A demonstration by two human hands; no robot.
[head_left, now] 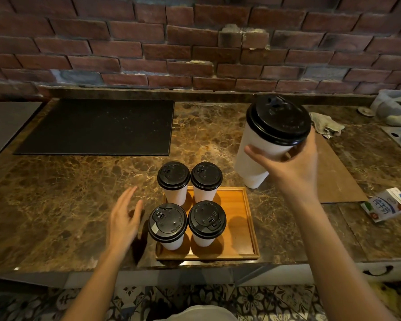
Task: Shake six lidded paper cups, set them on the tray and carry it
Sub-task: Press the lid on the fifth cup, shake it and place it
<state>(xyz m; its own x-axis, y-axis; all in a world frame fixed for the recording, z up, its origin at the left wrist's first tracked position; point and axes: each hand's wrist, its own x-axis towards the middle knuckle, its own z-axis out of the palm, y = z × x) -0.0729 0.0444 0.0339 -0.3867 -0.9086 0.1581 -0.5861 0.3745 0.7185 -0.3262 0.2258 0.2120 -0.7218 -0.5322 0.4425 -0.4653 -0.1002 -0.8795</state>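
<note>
Several white paper cups with black lids stand in two rows on the left part of a wooden tray point(243, 230); the front left cup point(167, 225) and the back right cup point(206, 181) are two of them. My right hand point(292, 163) grips another lidded cup point(264, 144), tilted in the air above the counter, right of the tray's far end. My left hand point(124, 218) hovers with straight fingers just left of the tray and holds nothing. The tray's right strip is bare.
A black mat point(97, 126) lies at the back left of the marble counter point(67, 193). A brown board point(338, 177), a crumpled cloth point(326, 123) and a milk carton point(387, 205) are on the right. A brick wall runs behind.
</note>
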